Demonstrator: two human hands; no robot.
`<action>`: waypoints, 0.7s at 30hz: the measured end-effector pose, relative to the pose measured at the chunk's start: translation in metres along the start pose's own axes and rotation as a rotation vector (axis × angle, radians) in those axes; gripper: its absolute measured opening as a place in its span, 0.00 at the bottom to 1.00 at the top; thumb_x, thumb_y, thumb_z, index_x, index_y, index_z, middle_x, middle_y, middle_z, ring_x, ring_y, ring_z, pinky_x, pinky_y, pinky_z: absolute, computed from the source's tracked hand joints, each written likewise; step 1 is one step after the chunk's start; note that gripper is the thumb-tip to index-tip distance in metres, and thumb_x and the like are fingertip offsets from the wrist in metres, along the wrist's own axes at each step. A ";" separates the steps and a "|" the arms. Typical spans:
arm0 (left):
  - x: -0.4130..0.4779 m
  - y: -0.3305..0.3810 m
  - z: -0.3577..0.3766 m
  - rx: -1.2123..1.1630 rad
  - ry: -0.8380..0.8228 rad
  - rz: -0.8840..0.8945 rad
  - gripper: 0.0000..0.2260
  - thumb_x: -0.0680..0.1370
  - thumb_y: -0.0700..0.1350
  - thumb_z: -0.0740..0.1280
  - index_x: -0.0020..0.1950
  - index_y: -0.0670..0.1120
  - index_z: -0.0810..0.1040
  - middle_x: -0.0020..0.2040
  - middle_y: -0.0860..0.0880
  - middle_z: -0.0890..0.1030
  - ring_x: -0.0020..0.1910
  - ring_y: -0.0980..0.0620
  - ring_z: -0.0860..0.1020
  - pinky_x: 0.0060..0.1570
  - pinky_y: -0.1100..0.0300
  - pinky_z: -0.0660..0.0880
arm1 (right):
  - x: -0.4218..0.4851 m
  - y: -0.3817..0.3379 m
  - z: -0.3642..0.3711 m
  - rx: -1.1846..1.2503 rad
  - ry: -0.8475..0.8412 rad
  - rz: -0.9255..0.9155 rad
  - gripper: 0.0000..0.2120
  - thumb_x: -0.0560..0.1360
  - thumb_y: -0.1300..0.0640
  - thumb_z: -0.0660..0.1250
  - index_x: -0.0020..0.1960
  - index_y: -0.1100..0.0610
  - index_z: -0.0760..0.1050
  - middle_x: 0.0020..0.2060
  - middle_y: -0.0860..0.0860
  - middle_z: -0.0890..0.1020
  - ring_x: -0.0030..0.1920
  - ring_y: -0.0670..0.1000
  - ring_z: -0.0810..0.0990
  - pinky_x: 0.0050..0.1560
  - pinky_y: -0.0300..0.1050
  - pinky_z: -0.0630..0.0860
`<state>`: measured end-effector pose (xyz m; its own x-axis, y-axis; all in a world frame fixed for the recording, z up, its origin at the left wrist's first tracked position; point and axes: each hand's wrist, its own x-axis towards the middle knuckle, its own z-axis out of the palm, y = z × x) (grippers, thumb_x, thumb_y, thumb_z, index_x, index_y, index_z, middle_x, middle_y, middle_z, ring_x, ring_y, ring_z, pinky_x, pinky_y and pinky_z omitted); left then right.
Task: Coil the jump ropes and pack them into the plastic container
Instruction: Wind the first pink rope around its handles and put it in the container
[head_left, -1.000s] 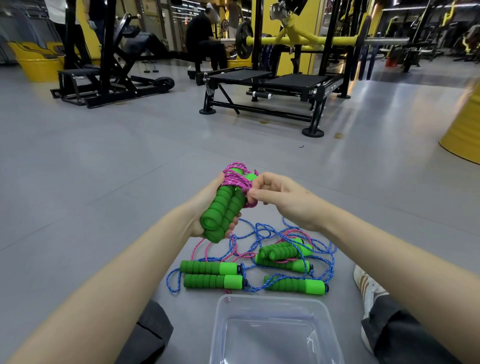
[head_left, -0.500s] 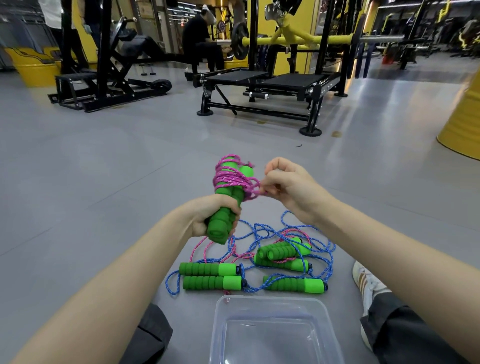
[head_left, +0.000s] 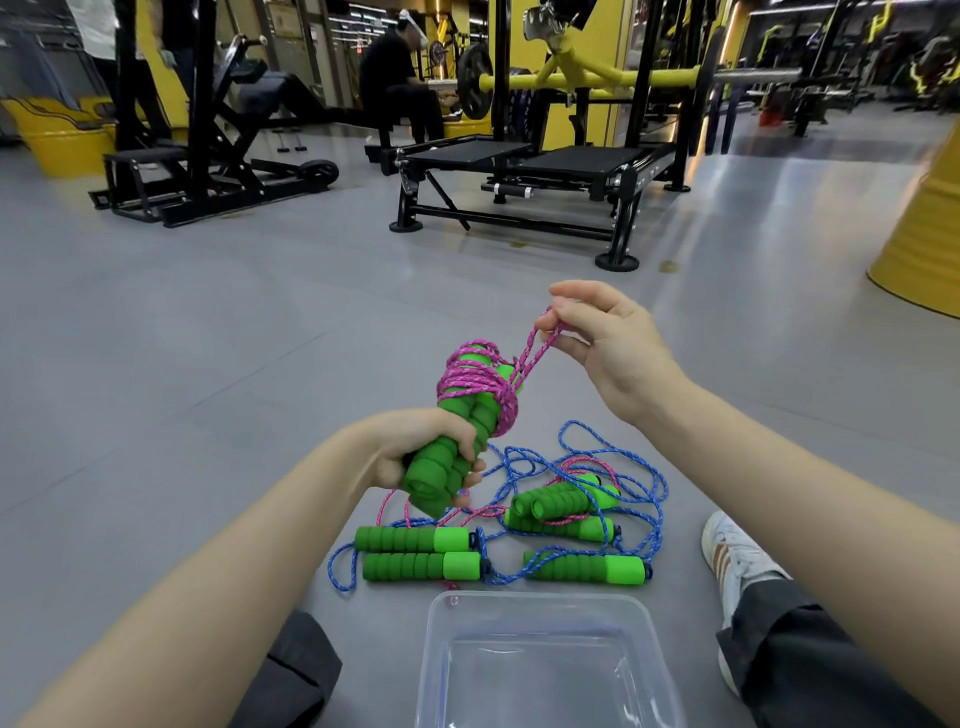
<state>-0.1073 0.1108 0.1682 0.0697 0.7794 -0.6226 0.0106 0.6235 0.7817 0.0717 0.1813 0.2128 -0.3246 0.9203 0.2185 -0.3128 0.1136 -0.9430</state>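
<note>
Pink rope: wound round paired handles, nearly coiled.
Left hand: clamped on those handles.
Right hand: pinching the rope's end loop.
Blue ropes: loose on floor.
Container: empty, nearest floor edge.

the green handles are looking like ribbed matt foam; the pink cord is showing a braided, speckled weave; the container is gleaming as clear glossy plastic; the floor is lying smooth, grey, faintly sheened
</note>
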 end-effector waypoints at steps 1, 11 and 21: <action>0.002 -0.001 0.003 0.013 -0.012 -0.002 0.09 0.75 0.33 0.59 0.54 0.38 0.73 0.37 0.44 0.79 0.29 0.51 0.81 0.36 0.52 0.81 | 0.001 0.003 -0.001 0.005 0.001 0.003 0.08 0.76 0.68 0.61 0.44 0.58 0.76 0.29 0.51 0.80 0.33 0.45 0.81 0.40 0.38 0.80; 0.006 0.006 0.012 -0.211 0.009 0.234 0.03 0.77 0.37 0.63 0.49 0.40 0.75 0.45 0.43 0.81 0.42 0.49 0.82 0.47 0.53 0.79 | -0.026 0.046 -0.007 -0.415 0.076 0.311 0.22 0.78 0.41 0.56 0.62 0.56 0.68 0.40 0.53 0.73 0.40 0.53 0.75 0.40 0.51 0.79; 0.002 0.005 0.032 0.076 -0.154 0.384 0.14 0.72 0.31 0.68 0.56 0.43 0.77 0.54 0.43 0.80 0.57 0.46 0.78 0.58 0.52 0.75 | -0.029 0.056 0.002 -0.194 -0.299 0.504 0.22 0.75 0.47 0.65 0.67 0.48 0.67 0.59 0.52 0.79 0.50 0.55 0.80 0.48 0.50 0.80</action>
<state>-0.0748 0.1132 0.1721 0.2315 0.9324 -0.2777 0.0281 0.2789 0.9599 0.0620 0.1606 0.1541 -0.6353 0.7367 -0.2317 0.1034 -0.2162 -0.9709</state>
